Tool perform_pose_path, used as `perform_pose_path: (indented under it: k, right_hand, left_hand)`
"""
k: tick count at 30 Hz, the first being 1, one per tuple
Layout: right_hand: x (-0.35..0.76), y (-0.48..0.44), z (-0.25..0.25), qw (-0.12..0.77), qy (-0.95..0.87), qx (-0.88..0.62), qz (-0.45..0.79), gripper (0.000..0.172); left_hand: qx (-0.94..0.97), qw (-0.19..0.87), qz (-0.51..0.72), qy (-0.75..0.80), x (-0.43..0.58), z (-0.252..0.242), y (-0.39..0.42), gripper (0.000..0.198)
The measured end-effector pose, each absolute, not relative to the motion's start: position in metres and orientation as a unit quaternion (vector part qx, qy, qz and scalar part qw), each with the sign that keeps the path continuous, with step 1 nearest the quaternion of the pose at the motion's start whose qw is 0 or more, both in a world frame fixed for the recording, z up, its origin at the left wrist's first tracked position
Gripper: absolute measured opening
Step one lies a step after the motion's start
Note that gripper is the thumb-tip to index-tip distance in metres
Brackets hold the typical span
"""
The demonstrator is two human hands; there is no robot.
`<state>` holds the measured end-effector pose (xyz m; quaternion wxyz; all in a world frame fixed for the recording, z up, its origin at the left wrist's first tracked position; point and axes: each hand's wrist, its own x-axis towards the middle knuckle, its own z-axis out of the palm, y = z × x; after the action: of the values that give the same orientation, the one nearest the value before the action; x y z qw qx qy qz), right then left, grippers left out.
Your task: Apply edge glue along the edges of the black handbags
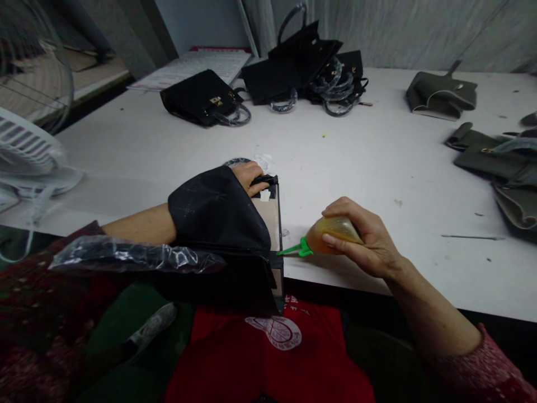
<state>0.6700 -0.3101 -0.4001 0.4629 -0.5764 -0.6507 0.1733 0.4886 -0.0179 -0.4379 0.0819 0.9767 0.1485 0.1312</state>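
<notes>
A fan (25, 151) stands at the table's (377, 157) left edge, its grille blurred. Just right of it, at the near edge, lies the bag (218, 224), black, partly on the table and partly hanging over the edge toward the person's lap. A handle (134, 257) wrapped in clear plastic lies across its near side. The left forearm runs under a fold of the bag's black material, and the left hand (249, 176) comes out at the bag's far end, fingers curled tight over a small black flap there. Beside that hand a tan panel (271, 215) of the bag lies bare, facing up.

Just right of the bag, near the near edge, the right hand (364, 235) grasps a soft amber bottle (331, 235), fingers and thumb wrapped around it. Its green nozzle (293, 249) points left, and the tip meets the bag's right edge below the tan panel.

Below the table edge a red apron (268, 347) with a white mark covers the lap.

Along the far edge lie a sheet of paper (197, 64) and several black bags (302, 67) with wrapped handles, one apart to the left of the heap. At the far right corner and along the right edge lie olive bags (440, 95), well apart from the hands.
</notes>
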Motion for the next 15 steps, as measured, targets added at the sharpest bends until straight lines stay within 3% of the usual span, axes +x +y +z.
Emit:
perform_pose_path:
  k: [11, 15]
  right_hand:
    - [0.679, -0.296, -0.385, 0.474, -0.673, -0.561, 0.079, 0.029]
    - [0.685, -0.287, -0.396, 0.474, -0.666, -0.573, 0.059, 0.029]
  left_hand:
    - [0.979, -0.025, 0.172, 0.108, 0.51, -0.339, -0.004, 0.044]
    - [0.979, -0.078, 0.168, 0.081, 0.516, -0.342, 0.007, 0.047]
